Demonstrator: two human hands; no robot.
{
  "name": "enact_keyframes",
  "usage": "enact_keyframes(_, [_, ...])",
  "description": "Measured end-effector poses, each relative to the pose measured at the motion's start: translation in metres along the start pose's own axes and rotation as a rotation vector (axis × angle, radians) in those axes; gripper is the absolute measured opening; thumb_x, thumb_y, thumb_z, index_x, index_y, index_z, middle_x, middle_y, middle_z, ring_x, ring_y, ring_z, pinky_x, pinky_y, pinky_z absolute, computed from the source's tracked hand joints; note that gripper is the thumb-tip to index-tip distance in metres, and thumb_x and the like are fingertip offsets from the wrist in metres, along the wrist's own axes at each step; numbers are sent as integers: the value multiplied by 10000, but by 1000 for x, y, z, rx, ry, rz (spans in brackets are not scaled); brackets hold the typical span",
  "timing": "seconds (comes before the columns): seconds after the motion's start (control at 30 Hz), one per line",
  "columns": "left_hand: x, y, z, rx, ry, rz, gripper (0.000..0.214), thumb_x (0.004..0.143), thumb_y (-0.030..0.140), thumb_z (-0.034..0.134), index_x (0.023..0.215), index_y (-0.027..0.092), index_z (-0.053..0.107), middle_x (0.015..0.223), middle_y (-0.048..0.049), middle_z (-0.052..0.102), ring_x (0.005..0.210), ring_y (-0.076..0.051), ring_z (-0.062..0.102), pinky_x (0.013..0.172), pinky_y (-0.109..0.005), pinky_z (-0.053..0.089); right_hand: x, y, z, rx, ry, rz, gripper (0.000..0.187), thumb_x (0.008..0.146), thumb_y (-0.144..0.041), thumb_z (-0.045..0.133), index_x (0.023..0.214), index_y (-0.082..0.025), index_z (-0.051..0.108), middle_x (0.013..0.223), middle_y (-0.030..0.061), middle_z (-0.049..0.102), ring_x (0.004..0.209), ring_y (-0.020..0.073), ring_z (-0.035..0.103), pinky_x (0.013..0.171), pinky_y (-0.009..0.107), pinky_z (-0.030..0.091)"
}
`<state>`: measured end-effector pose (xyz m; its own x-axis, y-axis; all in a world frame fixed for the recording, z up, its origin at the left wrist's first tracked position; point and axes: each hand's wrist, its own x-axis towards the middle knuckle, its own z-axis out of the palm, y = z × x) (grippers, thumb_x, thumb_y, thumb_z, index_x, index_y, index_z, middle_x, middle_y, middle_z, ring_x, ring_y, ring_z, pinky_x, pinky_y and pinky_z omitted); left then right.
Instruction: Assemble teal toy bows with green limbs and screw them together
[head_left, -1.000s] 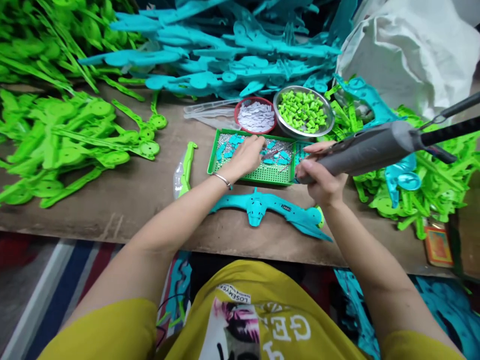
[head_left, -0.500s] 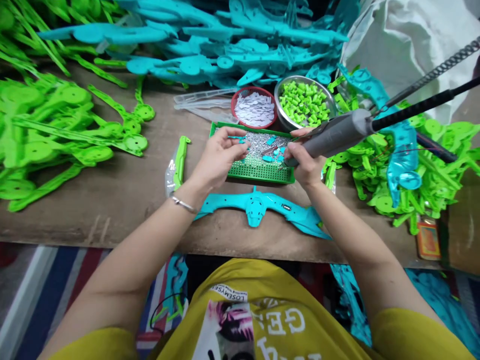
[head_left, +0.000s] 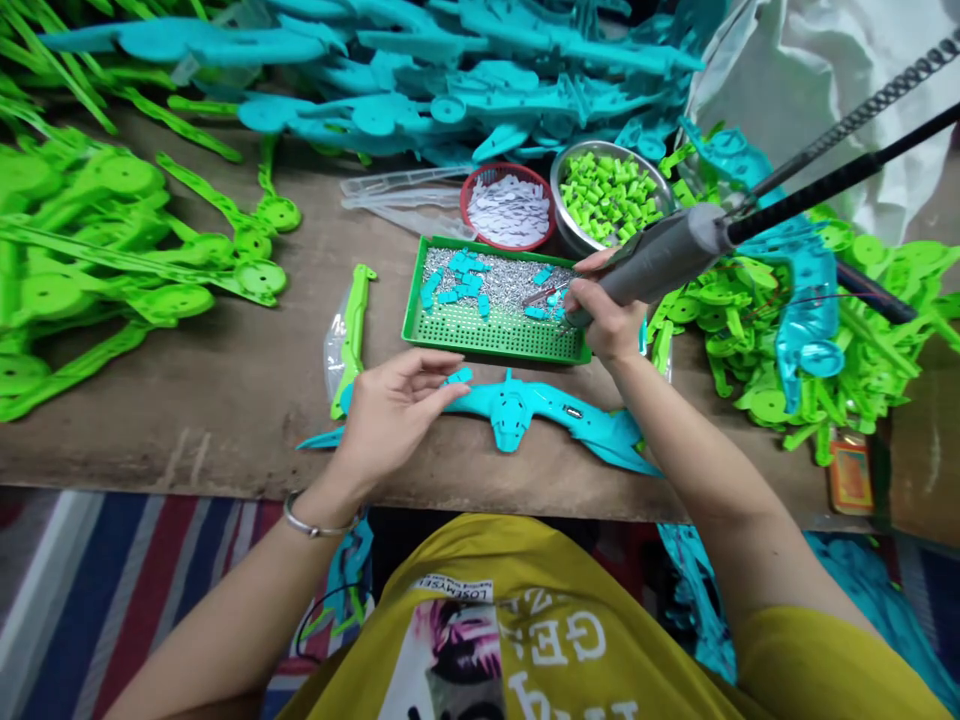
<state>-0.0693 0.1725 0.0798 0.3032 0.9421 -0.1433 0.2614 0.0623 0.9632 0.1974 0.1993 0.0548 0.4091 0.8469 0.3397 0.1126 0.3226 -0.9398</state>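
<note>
My left hand rests over the left limb of a teal toy bow near the table's front edge, pinching a small teal piece at its fingertips. My right hand grips a grey powered screwdriver, its tip down at the right side of a green perforated tray. Screws and small teal pieces lie in the tray. A black cable and a coiled spring run from the tool's back end up to the right.
Behind the tray stand a red basket of white bits and a metal bowl of green caps. Green bow parts are heaped at the left and right, teal ones at the back. A single green part lies left of the tray.
My left hand lifted a small teal piece out of the tray and brought it back down to the bow. My right hand with the screwdriver stayed at the tray's right side.
</note>
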Motion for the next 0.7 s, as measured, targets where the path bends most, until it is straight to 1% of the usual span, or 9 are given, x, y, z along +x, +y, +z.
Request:
enact_keyframes(0.1, [-5, -2, 1, 117, -20, 117, 239, 798, 377, 820, 998, 251, 786, 962, -30, 788, 823, -191, 734, 779, -346, 632, 2, 0, 0, -6, -31, 11, 270, 749, -439, 769, 876, -237, 643, 522, -75, 547, 469, 124, 540, 524, 295, 465])
enact_keyframes(0.2, [-8, 2, 8, 212, -49, 260, 182, 863, 329, 759, 1041, 302, 788, 1017, -19, 796, 888, -214, 745, 819, -387, 628, 5, -3, 0, 5, -29, -2, 258, 750, -437, 778, 853, -244, 639, 518, -69, 552, 460, 124, 524, 518, 298, 451])
enact_keyframes(0.27, [-7, 5, 17, 258, -89, 340, 199, 915, 290, 697, 1097, 301, 776, 1076, -27, 793, 960, -221, 749, 872, -400, 617, 6, -11, -1, 25, -33, -28, 247, 758, -440, 776, 817, -253, 625, 524, -65, 546, 457, 124, 518, 519, 302, 450])
enact_keyframes(0.33, [-5, 8, 29, 301, -150, 421, 220, 949, 261, 650, 1137, 270, 764, 1103, -48, 789, 983, -216, 748, 881, -379, 608, 4, -23, -3, 32, -36, -60, 259, 775, -471, 766, 809, -265, 613, 538, -64, 521, 469, 126, 527, 532, 308, 466])
enact_keyframes(0.43, [2, 8, 51, 373, -282, 546, 216, 962, 244, 638, 1144, 212, 751, 1045, -72, 790, 932, -199, 746, 838, -323, 589, -8, -50, -10, 34, -21, -103, 267, 792, -505, 760, 858, -288, 620, 558, -66, 482, 487, 128, 535, 552, 310, 485])
enact_keyframes(0.53, [12, 2, 72, 415, -406, 661, 206, 976, 208, 604, 1133, 185, 736, 1015, -78, 783, 929, -192, 734, 832, -303, 569, -27, -76, -20, 77, 1, -119, 236, 786, -466, 775, 914, -303, 663, 540, -71, 472, 449, 127, 492, 500, 312, 457])
enact_keyframes(0.63, [21, -6, 88, 428, -500, 790, 204, 997, 185, 547, 1032, 161, 747, 946, -88, 767, 879, -191, 716, 808, -302, 555, -46, -90, -32, 114, 28, -119, 192, 781, -417, 781, 912, -304, 698, 520, -65, 479, 417, 138, 467, 443, 335, 419])
enact_keyframes(0.7, [26, -9, 94, 437, -547, 841, 230, 1009, 207, 529, 966, 156, 750, 897, -88, 747, 842, -187, 697, 788, -299, 542, -56, -94, -40, 73, 58, -100, 189, 780, -446, 771, 899, -323, 691, 508, -63, 464, 406, 150, 462, 435, 354, 414])
